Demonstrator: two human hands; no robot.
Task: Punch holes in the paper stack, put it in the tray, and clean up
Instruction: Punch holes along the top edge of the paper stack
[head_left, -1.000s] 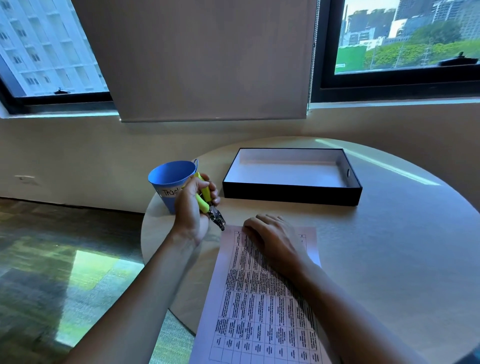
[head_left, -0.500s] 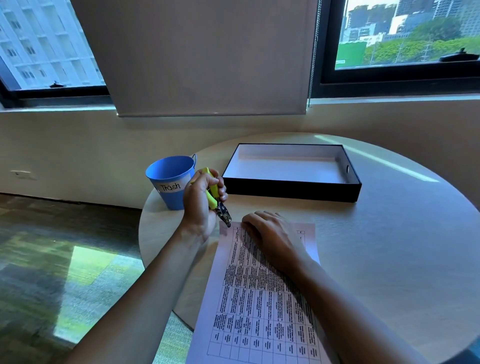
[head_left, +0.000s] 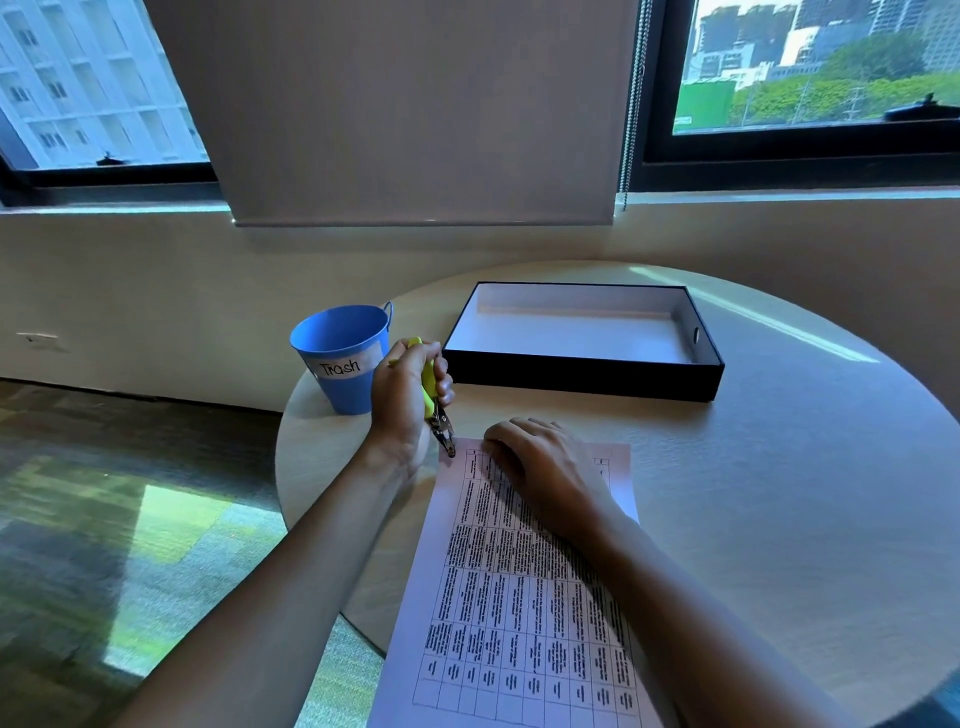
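A yellow-handled metal hole punch (head_left: 432, 400) is being gripped in the closed left hand (head_left: 402, 402), its tip touching the far left corner of the printed paper stack (head_left: 524, 587). The stack is being pressed flat by the right hand (head_left: 545, 470), palm down, holding nothing. Just left of the left hand, a blue "Trash" bucket (head_left: 337, 358) is standing on the round pale table (head_left: 779, 493). Beyond the hands, 1 black rectangular tray (head_left: 587, 376) is lying open.
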